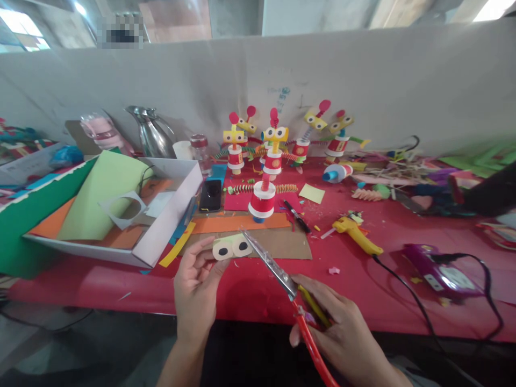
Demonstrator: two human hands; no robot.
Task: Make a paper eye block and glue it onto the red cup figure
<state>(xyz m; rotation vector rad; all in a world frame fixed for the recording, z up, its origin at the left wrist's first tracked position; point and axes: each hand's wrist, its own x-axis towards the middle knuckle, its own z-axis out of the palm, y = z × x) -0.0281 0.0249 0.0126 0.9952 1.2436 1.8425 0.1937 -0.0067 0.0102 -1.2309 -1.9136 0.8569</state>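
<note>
Between the thumb and fingers of my left hand (200,282) is a pale paper piece with two eyes (233,246), each a cream round with a black dot. My right hand (336,317) is closed around scissors (278,270) with one red and one yellow handle. The blades point up and left, their tips close beside the right end of the paper eyes. Just beyond, a headless red and white paper-cup figure (263,199) with folded-paper arms stands on the table. Whether the blades touch the paper I cannot tell.
Behind stand several finished cup figures (274,161). A white box (177,209) of coloured paper sits left, near a phone (210,195) and steel jug (152,131). At right lie a yellow glue gun (358,235), its cord and a purple device (443,274).
</note>
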